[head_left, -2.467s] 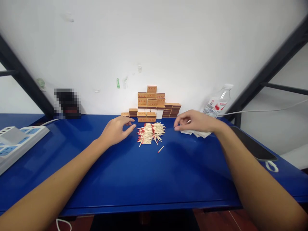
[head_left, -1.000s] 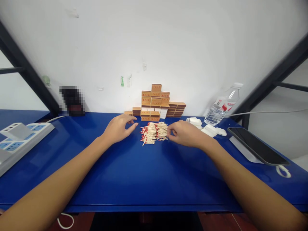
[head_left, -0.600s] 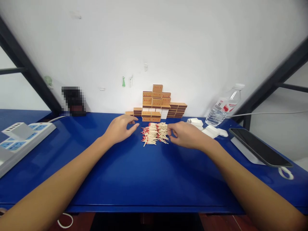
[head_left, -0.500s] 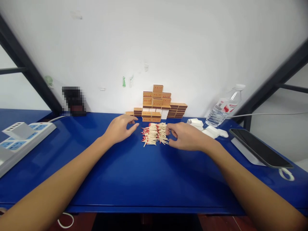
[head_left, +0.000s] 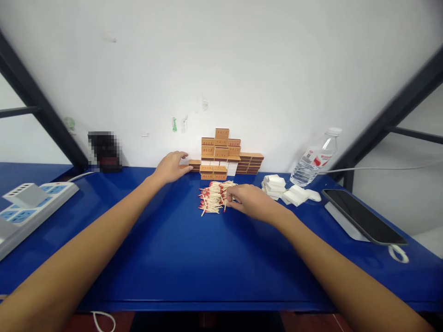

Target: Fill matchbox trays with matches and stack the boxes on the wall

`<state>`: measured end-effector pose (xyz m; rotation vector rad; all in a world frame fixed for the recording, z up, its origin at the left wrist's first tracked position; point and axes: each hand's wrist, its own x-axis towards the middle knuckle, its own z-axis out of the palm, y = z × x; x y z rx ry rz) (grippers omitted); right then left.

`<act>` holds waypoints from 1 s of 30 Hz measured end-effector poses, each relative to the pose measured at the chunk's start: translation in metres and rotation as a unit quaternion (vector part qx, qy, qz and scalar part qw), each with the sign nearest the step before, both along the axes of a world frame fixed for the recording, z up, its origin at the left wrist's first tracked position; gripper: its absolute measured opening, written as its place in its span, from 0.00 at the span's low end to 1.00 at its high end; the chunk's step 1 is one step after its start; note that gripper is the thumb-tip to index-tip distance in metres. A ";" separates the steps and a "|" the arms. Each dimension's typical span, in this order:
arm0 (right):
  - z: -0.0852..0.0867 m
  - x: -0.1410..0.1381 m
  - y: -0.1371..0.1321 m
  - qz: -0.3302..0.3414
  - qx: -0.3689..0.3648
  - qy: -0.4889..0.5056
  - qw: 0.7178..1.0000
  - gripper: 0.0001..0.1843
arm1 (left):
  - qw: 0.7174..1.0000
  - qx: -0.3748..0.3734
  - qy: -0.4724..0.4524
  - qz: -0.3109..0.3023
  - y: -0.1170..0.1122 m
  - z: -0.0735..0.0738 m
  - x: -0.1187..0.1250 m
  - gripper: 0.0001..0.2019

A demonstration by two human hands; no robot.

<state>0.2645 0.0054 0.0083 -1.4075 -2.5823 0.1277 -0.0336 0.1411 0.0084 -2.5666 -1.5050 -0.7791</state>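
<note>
A heap of red-tipped matches (head_left: 212, 196) lies on the blue table. My right hand (head_left: 251, 200) is at the heap's right edge, thumb and fingers pinched on matches there; how many is hidden. Behind the heap rises a stepped stack of matchboxes (head_left: 221, 151) against the wall, brown with red print, with some white sides showing low down. My left hand (head_left: 172, 167) is at the stack's left end, thumb and fingers apart. Its fingertips are close to a low pile of matchboxes (head_left: 195, 166); whether they touch it I cannot tell.
White box trays (head_left: 274, 186) lie piled right of my right hand. Beyond them are a water bottle (head_left: 316, 157) tilted against the wall and a phone (head_left: 363, 216). A power strip (head_left: 51, 203) with a plugged-in charger (head_left: 26, 195) sits at the far left.
My left hand has moved back, away from the matches to the low matchboxes at the left. My right hand has moved left into the heap and its fingers have closed.
</note>
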 end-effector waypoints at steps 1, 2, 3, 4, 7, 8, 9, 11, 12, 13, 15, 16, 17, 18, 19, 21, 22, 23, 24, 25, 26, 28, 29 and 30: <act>0.000 0.000 0.001 -0.001 -0.001 -0.001 1.000 0.05 | 1.000 -0.006 0.004 -0.005 0.006 -0.001 0.004 0.24; 0.001 0.000 0.001 -0.003 -0.001 -0.001 1.000 0.05 | 1.000 -0.011 0.008 -0.010 0.011 -0.002 0.008 0.24; 0.001 0.000 0.001 -0.006 -0.001 -0.001 1.000 0.06 | 1.000 -0.015 0.012 -0.014 0.016 -0.003 0.012 0.24; 0.002 0.000 0.001 -0.008 0.000 0.000 1.000 0.06 | 1.000 -0.018 0.017 -0.017 0.019 -0.004 0.015 0.23; 0.006 0.001 -0.001 -0.006 0.009 0.005 1.000 0.07 | 0.999 -0.026 0.032 -0.016 0.027 -0.003 0.020 0.20; 0.007 0.001 -0.001 -0.005 0.013 0.007 1.000 0.07 | 0.999 -0.029 0.038 -0.013 0.029 -0.001 0.020 0.19; 0.009 0.002 -0.002 -0.005 0.018 0.007 1.000 0.08 | 0.998 -0.032 0.043 -0.008 0.031 0.001 0.020 0.18; 0.011 0.003 -0.002 -0.007 0.026 0.007 1.000 0.08 | 0.998 -0.041 0.054 0.002 0.034 0.004 0.020 0.17; 0.012 0.003 -0.002 -0.009 0.028 0.006 1.000 0.08 | 0.997 -0.047 0.057 0.007 0.035 0.005 0.020 0.17; 0.012 0.004 -0.001 -0.010 0.029 0.005 1.000 0.07 | 0.997 -0.054 0.059 0.013 0.035 0.006 0.020 0.17; 0.012 0.004 0.000 -0.014 0.027 0.006 1.000 0.07 | 0.995 -0.071 0.060 0.024 0.035 0.007 0.021 0.17; 0.011 0.004 0.000 -0.016 0.024 0.007 1.000 0.07 | 0.995 -0.079 0.059 0.027 0.035 0.006 0.021 0.16; 0.011 0.003 0.000 -0.019 0.021 0.009 1.000 0.07 | 0.994 -0.086 0.057 0.029 0.034 0.006 0.022 0.16; 0.011 0.003 0.000 -0.020 0.019 0.011 1.000 0.07 | 0.994 -0.091 0.053 0.030 0.033 0.006 0.022 0.17; 0.011 0.003 0.000 -0.019 0.019 0.012 1.000 0.07 | 0.994 -0.093 0.049 0.030 0.032 0.007 0.022 0.18; 0.012 0.004 -0.001 -0.014 0.024 0.013 1.000 0.08 | 0.995 -0.089 0.036 0.030 0.029 0.010 0.020 0.19; 0.013 0.004 -0.002 -0.014 0.028 0.014 0.999 0.08 | 0.996 -0.085 0.028 0.030 0.026 0.013 0.018 0.20; 0.014 0.004 -0.002 -0.016 0.033 0.016 0.999 0.08 | 0.996 -0.078 0.019 0.030 0.022 0.016 0.014 0.20; 0.015 0.005 -0.002 -0.021 0.040 0.017 0.999 0.09 | 0.997 -0.072 0.011 0.029 0.016 0.019 0.009 0.20; 0.016 0.005 -0.003 -0.027 0.047 0.016 0.998 0.10 | 0.997 -0.067 0.004 0.026 0.008 0.022 0.003 0.21; 0.016 0.005 -0.003 -0.034 0.053 0.013 0.998 0.10 | 0.998 -0.067 -0.001 0.020 0.000 0.023 -0.005 0.22; 0.017 0.006 -0.003 -0.044 0.062 0.005 0.997 0.11 | 0.996 -0.086 0.006 -0.003 -0.022 0.024 -0.022 0.23; 0.017 0.006 -0.003 -0.047 0.063 0.001 0.997 0.10 | 0.995 -0.102 0.014 -0.015 -0.033 0.022 -0.031 0.23; 0.017 0.006 -0.003 -0.050 0.064 -0.001 0.997 0.10 | 0.991 -0.128 0.026 -0.035 -0.044 0.020 -0.038 0.22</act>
